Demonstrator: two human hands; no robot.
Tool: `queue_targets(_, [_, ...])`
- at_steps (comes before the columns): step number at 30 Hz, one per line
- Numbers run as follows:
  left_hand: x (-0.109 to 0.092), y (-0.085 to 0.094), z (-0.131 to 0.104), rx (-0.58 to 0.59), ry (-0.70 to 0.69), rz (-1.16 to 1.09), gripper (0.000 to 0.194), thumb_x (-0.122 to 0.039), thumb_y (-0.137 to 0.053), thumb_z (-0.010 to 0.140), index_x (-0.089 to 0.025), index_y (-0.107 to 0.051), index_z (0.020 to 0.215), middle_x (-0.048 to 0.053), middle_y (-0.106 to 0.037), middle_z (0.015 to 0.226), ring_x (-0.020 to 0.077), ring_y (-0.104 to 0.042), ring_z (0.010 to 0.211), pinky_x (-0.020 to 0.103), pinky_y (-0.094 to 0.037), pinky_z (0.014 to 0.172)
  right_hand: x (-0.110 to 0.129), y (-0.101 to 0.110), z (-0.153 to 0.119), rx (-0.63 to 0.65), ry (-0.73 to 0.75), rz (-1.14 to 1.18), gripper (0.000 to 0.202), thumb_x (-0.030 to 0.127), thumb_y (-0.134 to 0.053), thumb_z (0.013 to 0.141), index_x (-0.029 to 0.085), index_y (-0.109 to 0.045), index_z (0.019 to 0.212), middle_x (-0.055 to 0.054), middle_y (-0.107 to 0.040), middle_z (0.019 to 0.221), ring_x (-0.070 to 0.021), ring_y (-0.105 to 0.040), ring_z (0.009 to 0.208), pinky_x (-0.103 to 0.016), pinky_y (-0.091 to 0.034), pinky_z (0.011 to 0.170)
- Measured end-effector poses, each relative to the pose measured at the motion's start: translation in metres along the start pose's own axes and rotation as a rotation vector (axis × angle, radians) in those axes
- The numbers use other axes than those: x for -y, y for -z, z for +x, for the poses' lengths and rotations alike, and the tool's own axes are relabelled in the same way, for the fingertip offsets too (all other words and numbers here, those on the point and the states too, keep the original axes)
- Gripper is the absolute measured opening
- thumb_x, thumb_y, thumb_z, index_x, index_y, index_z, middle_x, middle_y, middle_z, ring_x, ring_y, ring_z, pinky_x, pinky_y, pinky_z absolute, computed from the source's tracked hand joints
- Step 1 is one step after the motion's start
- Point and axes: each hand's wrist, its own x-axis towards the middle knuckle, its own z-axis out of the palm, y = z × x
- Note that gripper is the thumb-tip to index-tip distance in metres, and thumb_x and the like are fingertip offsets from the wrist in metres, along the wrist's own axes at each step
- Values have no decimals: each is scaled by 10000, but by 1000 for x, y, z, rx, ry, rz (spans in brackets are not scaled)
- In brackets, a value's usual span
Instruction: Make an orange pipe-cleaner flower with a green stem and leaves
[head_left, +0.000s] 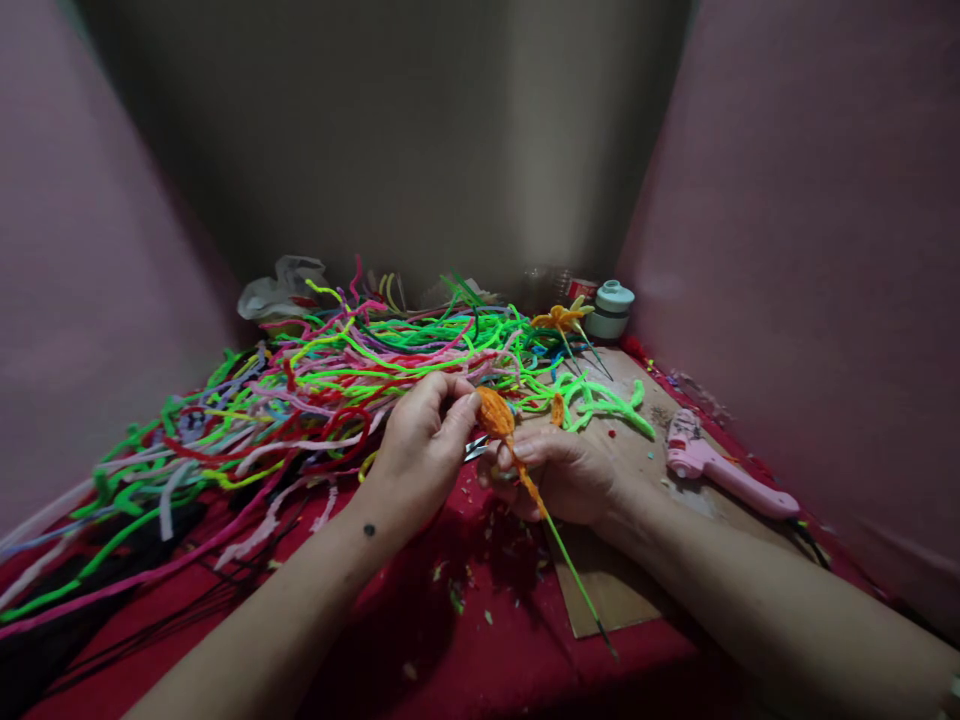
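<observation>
Between my hands is an orange pipe-cleaner flower (496,412), its twisted orange base running down into a thin green stem (573,562). The stem slants toward me and to the right, dark at its tip. My left hand (427,435) pinches the upper edge of the orange petals between thumb and fingertips. Lower down, my right hand (562,470) grips the base of the flower, thumb on top. Silver scissor blades (476,447) show between the hands; their handles are hidden, so I cannot tell whether my right fingers hold them. A small orange petal piece (557,409) lies just beyond my right hand.
A heap of colourful pipe cleaners (360,370) spreads across the left and back. On the right, a pink glue gun (724,470) rests on a cardboard sheet (615,590). Orange-yellow flowers (562,318) and a pale green jar (611,310) stand behind. Scraps dot the red cloth (420,640).
</observation>
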Motion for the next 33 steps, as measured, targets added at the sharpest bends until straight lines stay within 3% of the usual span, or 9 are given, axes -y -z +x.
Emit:
queue_targets(3, [-1, 6, 4, 6, 156, -135, 98, -248, -499, 802, -190, -498, 724, -65, -441, 469, 83, -393, 387, 200, -322, 392, -1, 0, -1, 11, -16, -21, 160, 235, -622, 627, 111, -688, 705, -50, -633, 692, -91, -517, 503, -179, -409, 380])
queue_targets(6, [5, 18, 12, -113, 223, -230, 106, -257, -510, 789, -203, -469, 708, -86, -379, 408, 87, -372, 344, 195, -303, 354, -4, 0, -2, 36, -34, -35, 168, 236, -631, 616, 115, -697, 713, -39, -626, 710, -87, -520, 501, -182, -407, 381])
queue_targets(8, [8, 24, 16, -154, 201, -202, 101, -251, -519, 784, -207, -459, 715, -90, -383, 408, 81, -362, 333, 188, -289, 345, -4, 0, -2, 38, -23, -19, 166, 245, -626, 627, 127, -698, 718, -40, -629, 733, -90, -523, 501, -184, -394, 363])
queue_targets(14, [1, 22, 11, -10, 141, -45, 179, -245, -473, 820, -193, -458, 650, -60, -424, 421, 78, -378, 387, 181, -300, 384, -5, -1, -2, 53, -32, -1, 155, 227, -628, 637, 120, -702, 720, -55, -658, 760, -89, -552, 524, -186, -410, 403])
queue_targets(18, [0, 20, 5, 59, 56, -159, 109, -246, -557, 781, -174, -534, 703, -50, -488, 517, 65, -390, 433, 176, -327, 409, -5, -1, -3, 49, -29, -6, 155, 232, -611, 649, 132, -701, 727, -41, -650, 753, -90, -544, 518, -187, -399, 387])
queue_targets(21, [2, 20, 3, 57, -12, -246, 88, -214, -639, 726, -169, -608, 796, -17, -588, 676, 82, -495, 541, 184, -398, 470, -6, -1, -3, 33, -37, -16, 150, 228, -609, 643, 136, -701, 718, -34, -633, 722, -91, -535, 508, -192, -394, 391])
queue_targets(24, [3, 20, 2, 73, -70, -243, 51, -191, -659, 716, -169, -639, 757, 4, -625, 737, 107, -551, 630, 204, -441, 534, -7, 0, -2, 41, -66, -39, 162, 248, -612, 642, 143, -704, 724, -15, -591, 622, -94, -505, 461, -200, -383, 379])
queue_targets(33, [2, 28, 4, 219, -258, -30, 54, -151, -601, 774, -163, -609, 722, 5, -581, 738, 116, -545, 688, 233, -449, 640, -7, -1, -4, 17, -121, -40, 161, 219, -638, 611, 94, -688, 698, -13, -564, 560, -90, -483, 431, -198, -400, 355])
